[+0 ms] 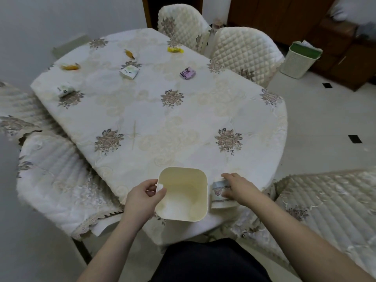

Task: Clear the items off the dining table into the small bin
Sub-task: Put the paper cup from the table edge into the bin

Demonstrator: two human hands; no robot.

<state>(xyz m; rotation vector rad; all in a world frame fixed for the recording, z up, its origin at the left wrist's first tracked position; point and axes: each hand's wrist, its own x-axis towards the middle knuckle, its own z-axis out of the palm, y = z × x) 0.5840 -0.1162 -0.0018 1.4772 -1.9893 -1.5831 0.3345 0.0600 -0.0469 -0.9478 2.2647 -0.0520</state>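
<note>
A small cream bin (184,215) stands at the table's near edge, and my left hand (143,197) grips its left rim. Just right of the bin, my right hand (238,187) holds a pale tissue pack (218,192) with a blue band. Farther out on the tablecloth lie a purple packet (188,73), a white-green tissue pack (129,71), another white tissue pack (64,90), a yellow wrapper (174,49) and two orange wrappers (70,67) (129,53).
The dining table (154,123) wears a cream flowered cloth. Quilted chairs (243,49) ring it on all sides. A white woven basket (301,60) stands on the floor at the far right beside a dark wooden cabinet (341,58).
</note>
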